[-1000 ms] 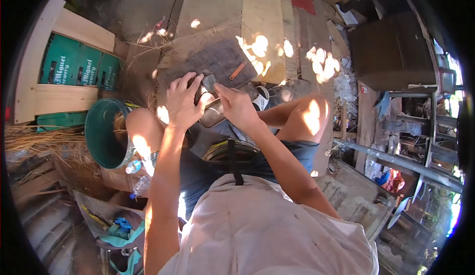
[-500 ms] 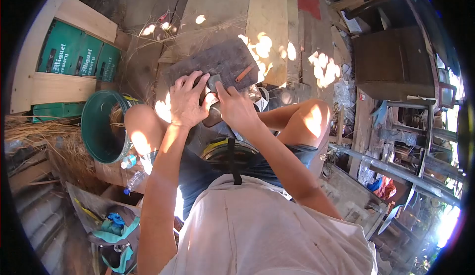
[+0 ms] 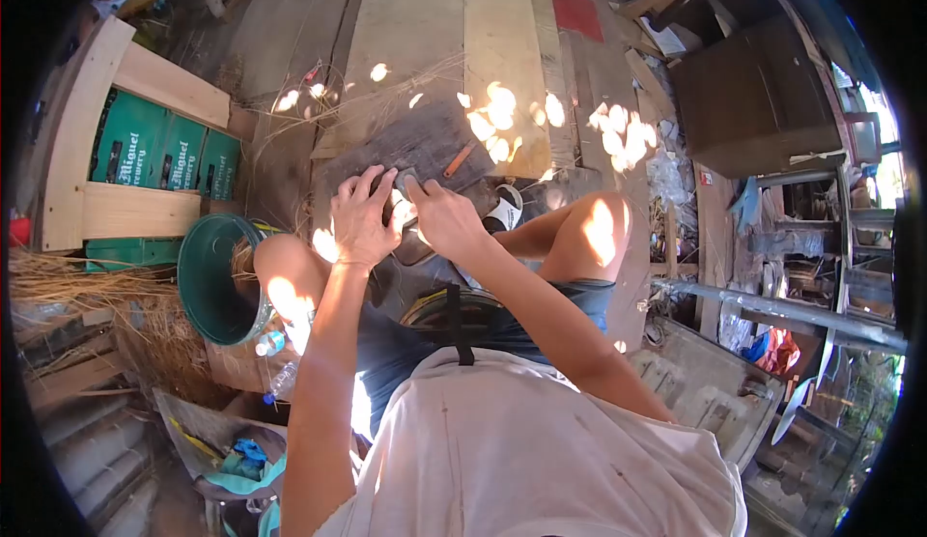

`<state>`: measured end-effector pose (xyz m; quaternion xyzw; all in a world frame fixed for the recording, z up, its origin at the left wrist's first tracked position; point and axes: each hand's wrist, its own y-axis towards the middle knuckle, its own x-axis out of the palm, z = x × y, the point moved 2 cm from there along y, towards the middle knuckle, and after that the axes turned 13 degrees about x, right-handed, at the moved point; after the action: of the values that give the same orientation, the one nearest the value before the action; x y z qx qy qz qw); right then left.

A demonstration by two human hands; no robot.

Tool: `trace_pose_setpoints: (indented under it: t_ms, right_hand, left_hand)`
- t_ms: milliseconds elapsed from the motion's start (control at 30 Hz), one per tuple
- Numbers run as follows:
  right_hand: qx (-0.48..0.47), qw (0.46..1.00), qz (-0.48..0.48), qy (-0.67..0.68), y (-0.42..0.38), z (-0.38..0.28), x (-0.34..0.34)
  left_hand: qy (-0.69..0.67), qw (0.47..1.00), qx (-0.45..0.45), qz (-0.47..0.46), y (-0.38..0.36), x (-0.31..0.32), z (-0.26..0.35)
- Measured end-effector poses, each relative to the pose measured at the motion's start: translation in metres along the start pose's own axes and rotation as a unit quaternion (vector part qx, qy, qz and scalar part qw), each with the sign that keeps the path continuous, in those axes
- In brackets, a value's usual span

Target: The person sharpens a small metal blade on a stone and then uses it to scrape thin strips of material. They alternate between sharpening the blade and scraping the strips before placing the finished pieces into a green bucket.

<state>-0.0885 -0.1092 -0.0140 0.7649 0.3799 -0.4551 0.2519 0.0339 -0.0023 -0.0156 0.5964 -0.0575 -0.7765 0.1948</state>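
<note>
A dark, worn board (image 3: 396, 151) lies in front of me, between my bent legs. My left hand (image 3: 361, 220) is at its near edge, fingers curled and pointing forward. Right beside it, my right hand (image 3: 446, 218) has its fingers closed and angled toward the left one. Between the fingertips of both hands shows a small grey flat piece (image 3: 403, 181), largely covered by them; its exact kind I cannot tell. On the board's right part rests a reddish-brown stick (image 3: 458, 160).
A green bucket (image 3: 198, 296) stands by my left knee, with plastic bottles (image 3: 281, 382) near it. Green crates (image 3: 135, 146) sit in a wooden frame (image 3: 145, 211) at left. A brown cabinet (image 3: 744, 102) is at right. Dry straw (image 3: 58, 281) lies at left.
My view has shifted a little, so the surroundings sit differently. Both hands stay together at the board's near edge, and the grey piece is now more covered by the fingers.
</note>
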Motion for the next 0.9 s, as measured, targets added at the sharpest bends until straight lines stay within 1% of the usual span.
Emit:
trace_pose_setpoints:
  t_ms: [133,200,233,300,333,367,400,433,467,500,533,567,600,633,700,767,833,900]
  right_hand:
    - [0.004,1.000,0.006,0.022,-0.028,0.000,-0.017]
    - [0.043,0.997,-0.052,0.042,-0.050,0.003,-0.030]
    - [0.045,0.997,-0.048,0.044,-0.056,0.013,-0.033]
    - [0.064,0.992,0.033,0.108,-0.065,0.037,-0.039]
    - [0.037,0.982,0.117,0.141,-0.069,0.042,-0.049]
    - [0.040,0.980,0.128,0.145,-0.076,0.054,-0.049]
    - [0.103,0.963,0.113,0.220,-0.085,0.069,-0.043]
    - [0.154,0.937,0.100,0.296,-0.089,0.081,-0.042]
    - [0.237,0.883,0.034,0.404,-0.094,0.090,-0.043]
    - [0.307,0.807,-0.043,0.504,-0.101,0.094,-0.040]
    - [0.325,0.765,-0.047,0.554,-0.106,0.095,-0.042]
    - [0.346,0.719,-0.054,0.600,-0.111,0.095,-0.042]
    - [0.345,0.715,-0.040,0.607,-0.115,0.100,-0.034]
    - [0.348,0.709,-0.024,0.612,-0.117,0.106,-0.024]
    - [0.331,0.699,-0.022,0.634,-0.115,0.116,-0.019]
    - [0.324,0.685,-0.023,0.653,-0.111,0.123,-0.020]
    - [0.384,0.624,-0.028,0.680,-0.108,0.123,-0.026]
    - [0.391,0.622,-0.023,0.678,-0.106,0.124,-0.029]
  left_hand:
    - [-0.010,1.000,-0.012,-0.004,0.002,-0.006,0.003]
    - [-0.022,1.000,-0.010,-0.011,0.001,-0.006,0.003]
    - [-0.034,0.999,-0.013,-0.012,0.003,-0.005,0.000]
    - [-0.028,0.999,0.009,-0.017,0.004,-0.005,-0.002]
    - [-0.057,0.998,0.001,0.023,0.005,-0.005,-0.002]
    - [-0.084,0.994,-0.003,0.067,0.012,-0.006,-0.002]
    - [-0.079,0.992,0.016,0.102,0.023,-0.009,0.005]
    - [-0.113,0.990,0.006,0.087,0.041,-0.012,0.021]
    - [-0.132,0.982,0.082,0.107,0.059,-0.014,0.031]
    - [-0.078,0.981,0.109,0.138,0.073,-0.014,0.051]
    - [-0.075,0.985,0.094,0.127,0.084,-0.006,0.062]
    - [-0.071,0.984,0.096,0.135,0.088,0.020,0.060]
    - [-0.089,0.991,0.069,0.079,0.095,0.023,0.068]
    - [-0.070,0.992,0.050,0.094,0.096,0.036,0.074]
    - [-0.089,0.993,0.044,0.069,0.098,0.049,0.077]
    - [-0.106,0.990,0.061,0.067,0.094,0.044,0.082]
    - [-0.128,0.987,0.071,0.064,0.098,0.044,0.082]
    - [-0.159,0.985,0.041,0.057,0.095,0.048,0.083]
